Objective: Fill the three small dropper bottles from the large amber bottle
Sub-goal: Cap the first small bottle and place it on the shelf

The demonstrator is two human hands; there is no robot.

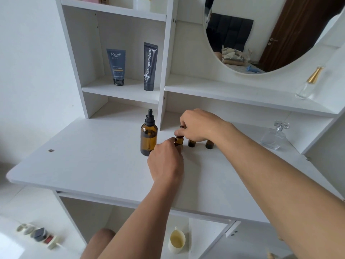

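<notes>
The leftmost small dropper bottle [178, 141] stands upright on the white desk [89, 157], first in a row of three, just in front of the shelf unit's upright divider [164, 101]. The left hand [165, 160] grips its amber body from the near side, fingers curled round it, while the right hand [197, 126] reaches over from above and pinches its dark cap [179, 136]. The second small dropper bottle [191, 143] and the third small dropper bottle [209, 144] stand just to the right, near each other but apart, their tops hidden behind the right hand and wrist. The large amber bottle [148, 136] stands upright just left of the left hand, black dropper top on; whether the knuckles touch it cannot be told. Beyond it a wide stretch of desk surface runs out to the rounded left corner, and a broad strip reaches the front edge, crossed by both forearms. A clear perfume bottle [273, 137] sits near the right side wall, well apart from the row. Two dark tubes [150, 66] stand on the shelf above, beside a round mirror [261, 34]
</notes>
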